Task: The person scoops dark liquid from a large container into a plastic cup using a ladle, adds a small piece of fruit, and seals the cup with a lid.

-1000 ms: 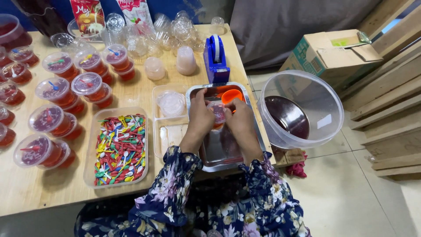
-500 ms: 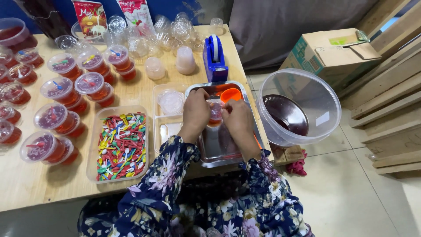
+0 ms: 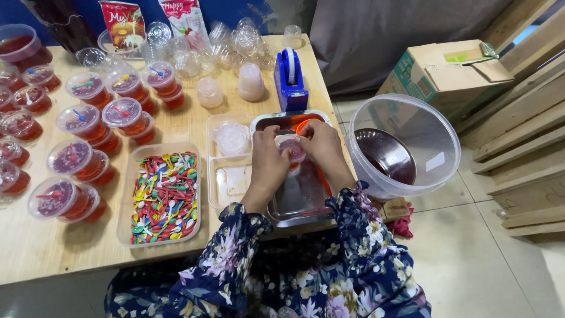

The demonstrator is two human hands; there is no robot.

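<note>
while both hands are meeting over the metal tray (image 3: 294,203), the left hand (image 3: 268,162) and the right hand (image 3: 321,141) are pinching a small clear cup (image 3: 291,146) between them, fingers curled close around its rim and sides. the cup is holding something reddish and is hovering just above the tray's far end, beside an orange lid (image 3: 303,125). a blue tape dispenser (image 3: 290,79) is standing just beyond the tray. left of the tray, a clear tub (image 3: 231,159) is holding a round lid, and next to it a shallow box of coloured plastic spoons (image 3: 165,194) is sitting on the wooden table (image 3: 59,247). rows of filled red cups with lids (image 3: 88,126) are covering the table's left side. a big clear bowl (image 3: 406,147) is sitting at the table's right edge.
</note>
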